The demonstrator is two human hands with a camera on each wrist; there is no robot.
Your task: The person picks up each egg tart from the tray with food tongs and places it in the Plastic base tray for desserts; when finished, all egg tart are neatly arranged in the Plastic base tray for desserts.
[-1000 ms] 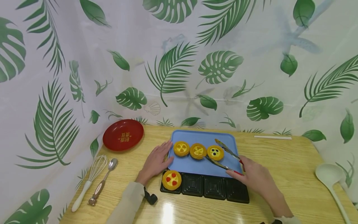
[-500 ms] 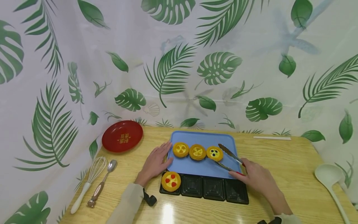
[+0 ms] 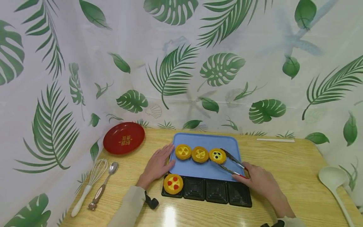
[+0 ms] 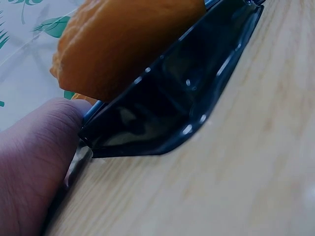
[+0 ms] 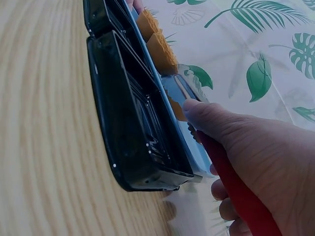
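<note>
My right hand (image 3: 262, 183) grips metal tongs (image 3: 236, 160) by their red handles. The tongs' arms lie on both sides of the egg tart with dark berries (image 3: 217, 156), which sits at the right end of a row on the blue tray (image 3: 198, 170). Beside it are two egg tarts with yellow fruit pieces, one in the middle (image 3: 200, 154) and one at left (image 3: 183, 152). My left hand (image 3: 157, 162) rests with extended fingers at the tray's left edge. Below the tray, an egg tart with red pieces (image 3: 173, 184) fills the leftmost cup of a black mould (image 3: 194, 188).
A red plate (image 3: 116, 143) stands back left. The whisk (image 3: 90, 186) and a spoon with brown handle (image 3: 102, 187) lie at left. At right is a pale ladle (image 3: 332, 177). A white stick (image 3: 275, 140) lies at the back. A leaf-print curtain (image 3: 175, 119) borders the table.
The tongs have shifted right, and their far arm has come down against the side of the berry tart. My left hand has stayed at the tray's edge.
</note>
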